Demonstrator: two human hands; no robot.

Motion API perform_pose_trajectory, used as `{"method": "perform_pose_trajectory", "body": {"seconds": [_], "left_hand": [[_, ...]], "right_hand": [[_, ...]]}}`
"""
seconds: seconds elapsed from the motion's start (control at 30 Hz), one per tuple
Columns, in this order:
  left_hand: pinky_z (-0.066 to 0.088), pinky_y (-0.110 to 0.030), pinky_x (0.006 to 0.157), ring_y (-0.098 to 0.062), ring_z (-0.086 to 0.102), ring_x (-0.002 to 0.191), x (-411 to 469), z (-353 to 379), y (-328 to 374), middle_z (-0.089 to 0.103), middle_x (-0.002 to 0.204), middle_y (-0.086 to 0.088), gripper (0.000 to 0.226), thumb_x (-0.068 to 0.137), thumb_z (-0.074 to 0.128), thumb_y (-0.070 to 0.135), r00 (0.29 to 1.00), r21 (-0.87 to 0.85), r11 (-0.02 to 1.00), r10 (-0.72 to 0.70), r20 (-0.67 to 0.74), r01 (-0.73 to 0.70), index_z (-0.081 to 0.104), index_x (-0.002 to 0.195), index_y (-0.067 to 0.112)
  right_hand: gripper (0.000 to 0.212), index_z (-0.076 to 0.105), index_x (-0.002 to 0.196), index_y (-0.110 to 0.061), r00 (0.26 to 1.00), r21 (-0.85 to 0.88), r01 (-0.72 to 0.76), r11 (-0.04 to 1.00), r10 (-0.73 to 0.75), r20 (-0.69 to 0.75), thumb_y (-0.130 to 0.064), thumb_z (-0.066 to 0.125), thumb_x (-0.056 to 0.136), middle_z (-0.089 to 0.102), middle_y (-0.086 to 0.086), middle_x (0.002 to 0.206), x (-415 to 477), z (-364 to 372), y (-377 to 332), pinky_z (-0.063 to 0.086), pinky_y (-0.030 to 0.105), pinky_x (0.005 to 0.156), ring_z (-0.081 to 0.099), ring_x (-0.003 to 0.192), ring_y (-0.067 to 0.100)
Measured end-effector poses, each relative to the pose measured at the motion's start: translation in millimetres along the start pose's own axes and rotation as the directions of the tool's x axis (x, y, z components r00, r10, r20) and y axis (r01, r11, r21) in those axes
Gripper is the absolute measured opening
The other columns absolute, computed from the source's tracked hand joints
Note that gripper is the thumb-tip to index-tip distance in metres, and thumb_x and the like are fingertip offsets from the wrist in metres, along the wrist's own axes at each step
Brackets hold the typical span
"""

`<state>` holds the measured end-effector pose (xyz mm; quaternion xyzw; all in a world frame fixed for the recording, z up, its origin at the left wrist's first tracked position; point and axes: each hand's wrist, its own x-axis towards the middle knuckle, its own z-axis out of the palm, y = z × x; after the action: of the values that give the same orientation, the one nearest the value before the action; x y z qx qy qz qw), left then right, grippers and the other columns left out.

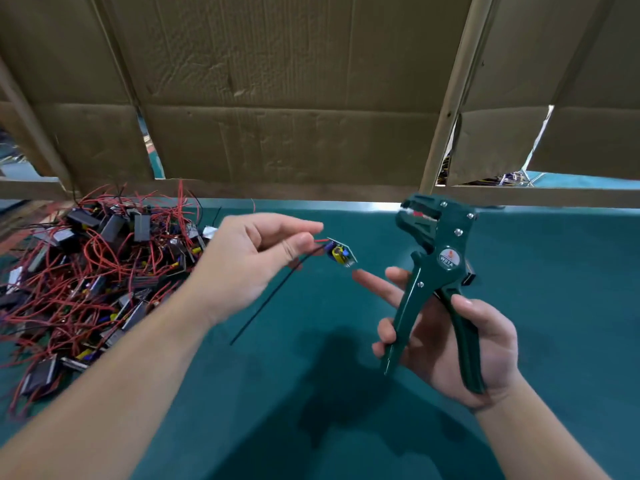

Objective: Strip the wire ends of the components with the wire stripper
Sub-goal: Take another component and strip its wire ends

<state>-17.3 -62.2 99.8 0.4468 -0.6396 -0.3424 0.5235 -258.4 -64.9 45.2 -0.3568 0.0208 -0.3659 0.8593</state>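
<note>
My left hand [252,265] pinches the red wire of a small circuit board component [341,253] and holds it above the green table. Its black wire [273,296] hangs down and to the left. My right hand [446,337] grips the handles of a dark green wire stripper [434,268], held upright with its jaws pointing up and left. The handles are spread apart. The component hangs a short way left of the stripper and does not touch it.
A large pile of components [93,271] with red and black wires lies on the green table [311,393] at the left. Cardboard sheets [277,98] on a wooden frame wall off the table's far edge.
</note>
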Motion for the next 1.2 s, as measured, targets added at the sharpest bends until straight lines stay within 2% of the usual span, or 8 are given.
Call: {"method": "perform_pose_trajectory", "body": {"seconds": [0.1,0.2,0.3,0.4,0.57,0.93,1.13,1.2], "left_hand": [[0.054,-0.018,0.061,-0.007,0.071,0.072,-5.8,12.9,-5.5,0.076,0.081,0.000,0.019,0.081,0.065,0.016,0.996,-0.102,0.992,-0.083,-0.038,0.079,0.069,0.099,0.012],[0.054,-0.019,0.056,-0.011,0.070,0.063,-6.5,22.2,-10.6,0.076,0.081,-0.003,0.015,0.092,0.060,0.008,0.959,-0.206,0.954,-0.250,-0.133,0.220,0.065,0.105,0.014],[0.056,-0.021,0.055,-0.013,0.072,0.069,-2.8,27.4,-14.7,0.075,0.083,-0.009,0.024,0.098,0.047,0.001,0.884,-0.570,0.751,-0.460,-0.090,0.333,0.056,0.115,0.014],[0.058,-0.025,0.060,-0.019,0.073,0.077,-2.1,32.9,-21.6,0.074,0.089,-0.012,0.032,0.099,0.038,-0.005,0.865,-0.740,0.607,-0.497,-0.070,0.289,0.052,0.120,0.014],[0.059,-0.026,0.072,-0.018,0.072,0.091,-10.5,52.2,-38.6,0.068,0.108,-0.005,0.036,0.101,0.030,-0.006,0.884,-0.732,0.648,-0.446,-0.139,0.212,0.062,0.107,0.008],[0.051,-0.027,0.088,-0.016,0.066,0.110,-26.9,62.1,-59.1,0.069,0.116,0.010,0.033,0.100,0.040,0.003,0.933,-0.642,0.749,-0.329,-0.144,0.165,0.065,0.115,0.019],[0.044,-0.029,0.081,-0.011,0.067,0.103,-13.6,41.3,-65.0,0.071,0.101,0.023,0.039,0.097,0.046,0.008,0.867,-0.631,0.743,-0.447,-0.220,0.223,0.053,0.133,0.022],[0.043,-0.030,0.083,-0.012,0.061,0.107,2.2,18.2,-68.3,0.065,0.118,0.015,0.047,0.097,0.047,0.010,0.821,-0.533,0.787,-0.504,-0.268,0.310,0.042,0.143,0.019]], "right_hand": [[0.055,0.045,0.138,0.001,0.995,0.041,0.016,0.999,-0.020,0.101,-0.021,0.058,0.089,0.009,0.028,0.156,5.9,9.0,3.4,0.042,0.054,0.094,0.058,0.095,0.038],[0.061,0.046,0.139,-0.003,0.997,-0.012,0.003,1.000,-0.002,0.072,-0.025,0.064,0.084,0.017,0.027,0.155,7.9,8.3,6.1,0.045,0.052,0.093,0.061,0.093,0.035],[0.067,0.050,0.137,-0.006,1.000,-0.042,-0.021,0.999,0.021,0.007,-0.028,0.071,0.077,0.031,0.024,0.152,7.0,4.0,11.7,0.048,0.050,0.089,0.063,0.089,0.033],[0.068,0.054,0.135,-0.007,0.999,-0.061,-0.029,0.998,0.026,-0.043,-0.030,0.074,0.074,0.036,0.021,0.150,4.6,-0.4,16.5,0.049,0.050,0.087,0.063,0.087,0.032],[0.067,0.050,0.137,-0.003,0.998,-0.032,-0.049,0.998,0.048,-0.038,-0.027,0.071,0.078,0.033,0.025,0.150,2.1,-4.8,20.1,0.048,0.051,0.088,0.062,0.089,0.034],[0.067,0.042,0.141,0.000,0.994,-0.015,-0.113,0.993,0.113,-0.012,-0.024,0.065,0.083,0.033,0.023,0.151,2.3,-9.0,29.7,0.044,0.053,0.091,0.061,0.093,0.035],[0.067,0.034,0.143,0.005,0.993,-0.009,-0.117,0.993,0.117,-0.016,-0.023,0.059,0.088,0.027,0.021,0.153,3.3,-14.1,32.0,0.043,0.053,0.093,0.059,0.098,0.036],[0.067,0.034,0.143,0.005,0.993,-0.016,-0.120,0.993,0.120,-0.018,-0.023,0.059,0.088,0.032,0.019,0.150,3.6,-15.0,32.5,0.043,0.053,0.093,0.059,0.098,0.036]]}}
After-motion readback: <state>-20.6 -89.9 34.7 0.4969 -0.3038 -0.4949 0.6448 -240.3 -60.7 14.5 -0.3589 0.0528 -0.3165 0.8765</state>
